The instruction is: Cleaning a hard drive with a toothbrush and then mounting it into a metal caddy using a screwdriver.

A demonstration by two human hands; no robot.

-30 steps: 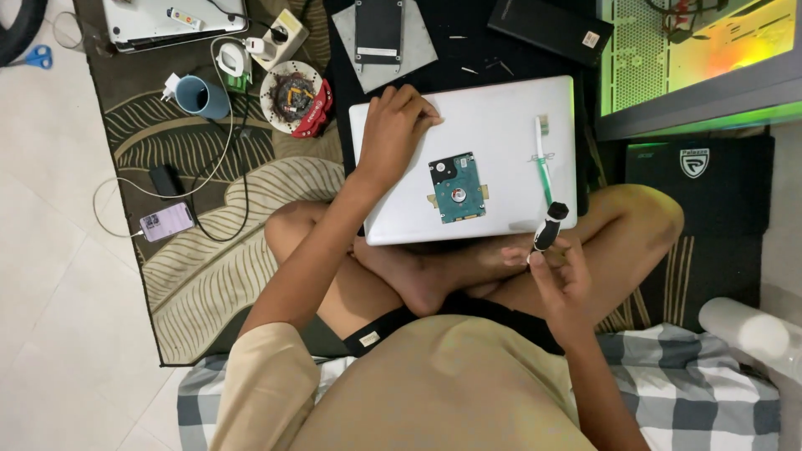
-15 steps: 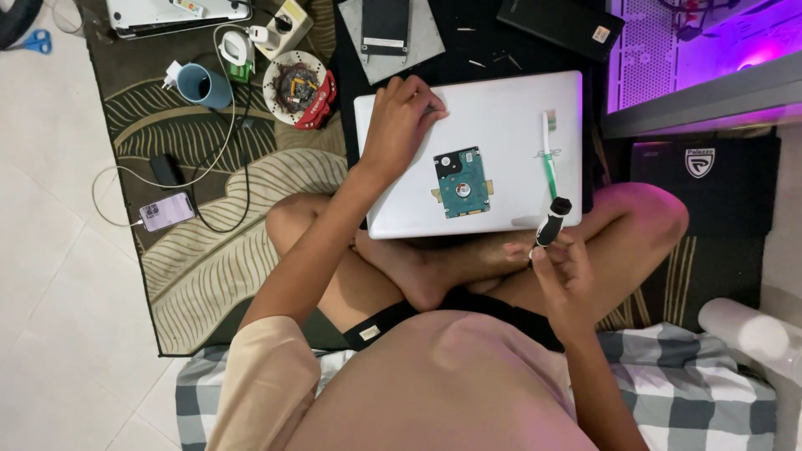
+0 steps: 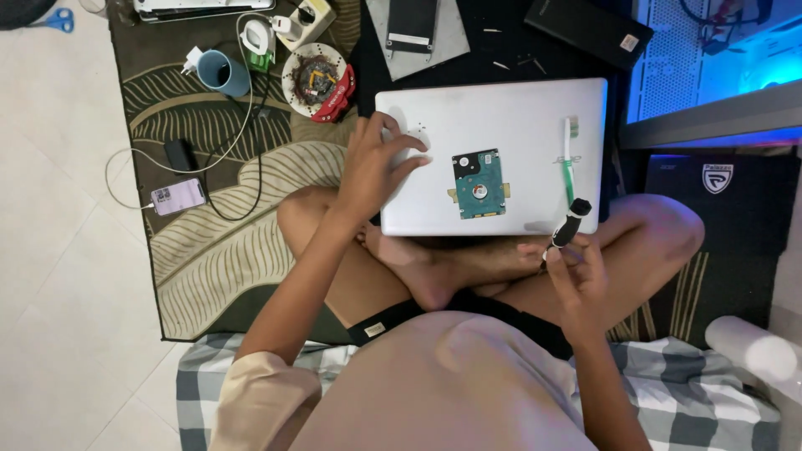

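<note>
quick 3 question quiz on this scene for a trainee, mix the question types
1. True or false: the left hand rests on the closed silver laptop.
2. What lies nearest the bare teal-and-black hard drive on the lid? A) blue mug B) green-handled toothbrush C) phone
3. Fill in: the right hand has its grip on a small ____ screwdriver.

Key
1. True.
2. B: the green-handled toothbrush lies to the drive's right; the blue mug and the phone sit on the leaf-patterned rug.
3. Black.
</note>
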